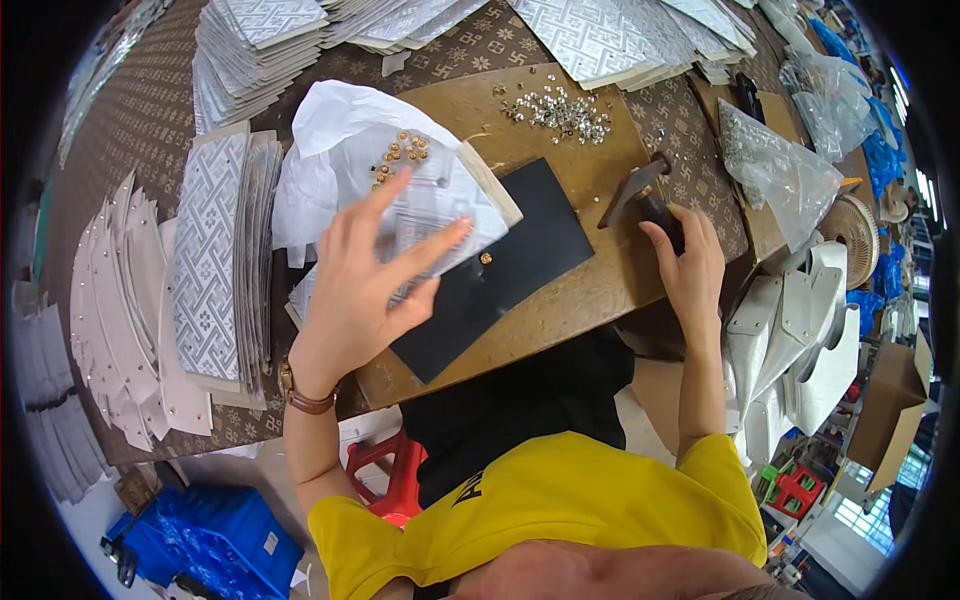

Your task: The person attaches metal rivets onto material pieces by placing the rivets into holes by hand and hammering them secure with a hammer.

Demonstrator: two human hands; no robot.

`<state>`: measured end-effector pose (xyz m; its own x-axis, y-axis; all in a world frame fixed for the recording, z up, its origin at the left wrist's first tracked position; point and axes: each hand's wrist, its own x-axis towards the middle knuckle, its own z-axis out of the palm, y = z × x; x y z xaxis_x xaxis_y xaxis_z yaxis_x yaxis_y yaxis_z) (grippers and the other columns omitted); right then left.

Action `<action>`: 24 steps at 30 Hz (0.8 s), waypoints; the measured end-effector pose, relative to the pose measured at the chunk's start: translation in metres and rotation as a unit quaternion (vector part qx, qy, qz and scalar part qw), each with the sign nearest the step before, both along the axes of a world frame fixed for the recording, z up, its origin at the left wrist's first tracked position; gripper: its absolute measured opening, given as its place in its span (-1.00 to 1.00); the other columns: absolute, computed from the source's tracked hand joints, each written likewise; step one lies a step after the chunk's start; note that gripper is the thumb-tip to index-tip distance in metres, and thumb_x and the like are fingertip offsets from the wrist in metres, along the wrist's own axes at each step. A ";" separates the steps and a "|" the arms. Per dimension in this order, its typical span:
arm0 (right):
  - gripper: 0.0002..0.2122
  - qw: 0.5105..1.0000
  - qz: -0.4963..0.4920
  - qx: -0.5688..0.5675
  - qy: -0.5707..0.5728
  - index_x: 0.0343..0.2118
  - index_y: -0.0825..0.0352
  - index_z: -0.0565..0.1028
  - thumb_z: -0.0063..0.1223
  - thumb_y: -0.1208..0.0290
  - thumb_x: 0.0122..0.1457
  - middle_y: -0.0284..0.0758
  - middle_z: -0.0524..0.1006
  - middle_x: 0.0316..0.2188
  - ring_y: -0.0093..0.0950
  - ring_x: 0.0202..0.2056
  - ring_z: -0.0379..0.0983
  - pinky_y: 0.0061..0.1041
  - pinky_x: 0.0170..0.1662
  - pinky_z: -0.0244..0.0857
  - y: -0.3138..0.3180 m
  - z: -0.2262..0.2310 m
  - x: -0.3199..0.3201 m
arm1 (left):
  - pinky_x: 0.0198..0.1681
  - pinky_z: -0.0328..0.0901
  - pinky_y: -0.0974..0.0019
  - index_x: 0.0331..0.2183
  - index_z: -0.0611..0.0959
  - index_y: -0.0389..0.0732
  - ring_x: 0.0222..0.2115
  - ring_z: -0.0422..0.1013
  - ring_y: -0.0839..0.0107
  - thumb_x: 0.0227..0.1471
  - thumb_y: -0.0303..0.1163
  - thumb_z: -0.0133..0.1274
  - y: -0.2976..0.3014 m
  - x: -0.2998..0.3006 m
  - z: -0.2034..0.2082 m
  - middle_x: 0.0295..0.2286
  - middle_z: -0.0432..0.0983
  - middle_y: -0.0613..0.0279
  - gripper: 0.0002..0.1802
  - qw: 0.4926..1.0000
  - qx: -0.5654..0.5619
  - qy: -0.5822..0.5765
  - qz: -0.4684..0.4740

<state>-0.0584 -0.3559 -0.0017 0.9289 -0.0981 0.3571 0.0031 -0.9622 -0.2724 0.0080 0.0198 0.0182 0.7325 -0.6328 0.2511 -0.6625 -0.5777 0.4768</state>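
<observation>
My right hand (692, 255) is closed around the dark handle of a hammer (632, 192), whose metal head rests at the right side of the wooden work board (600, 290). My left hand (365, 280) hovers with its fingers spread over a grey-white patterned piece (440, 215); I see nothing gripped in it. Beyond its fingertips, several brass-coloured studs (408, 148) lie on a white plastic bag (335, 110). A black flat pad (530, 235) sits partly under the patterned piece, with one brass-coloured stud (486, 258) on it.
Small silver metal parts (568, 115) are scattered at the board's far side. Stacks of patterned panels (208, 255) and pale studded pieces (130, 320) stand at left. White pieces (790, 340) and a clear plastic bag (775, 165) are at right. A blue crate (225, 535) stands below the table.
</observation>
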 end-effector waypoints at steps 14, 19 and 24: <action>-0.85 0.926 0.354 0.132 -0.002 -0.27 0.31 0.59 0.35 0.50 0.13 -0.31 0.49 -0.30 -0.22 -0.25 0.42 -0.26 -0.14 0.35 0.114 -0.022 0.043 | 0.01 0.44 0.06 0.31 0.33 -0.34 0.07 0.47 -0.02 0.21 0.22 -0.08 0.037 -0.006 0.005 0.15 0.44 -0.20 -0.07 0.656 -0.611 0.434 0.087; -0.88 0.924 0.356 0.142 -0.011 -0.29 0.33 0.58 0.33 0.53 0.15 -0.30 0.50 -0.27 -0.25 -0.29 0.46 -0.34 -0.21 0.36 0.116 -0.012 0.053 | -0.05 0.54 0.06 0.35 0.28 -0.33 -0.02 0.55 -0.03 0.19 0.34 -0.14 0.022 -0.003 0.008 0.16 0.42 -0.31 0.02 0.557 -0.650 0.516 0.008; -0.90 0.866 0.355 0.350 -0.043 -0.25 0.39 0.60 0.27 0.66 0.18 -0.29 0.54 -0.27 -0.40 -0.37 0.52 -0.45 -0.30 0.40 0.122 0.052 0.062 | 0.01 0.53 -0.02 0.35 0.29 -0.30 0.04 0.53 -0.07 0.22 0.30 -0.16 0.007 -0.009 0.019 0.18 0.42 -0.25 -0.03 0.555 -0.646 0.523 0.020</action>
<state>0.0035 -0.2338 0.0507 0.8166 0.2668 0.5118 0.5755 -0.3090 -0.7571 -0.0005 0.0272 0.0374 0.9119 -0.3981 -0.0996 0.3694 0.6905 0.6218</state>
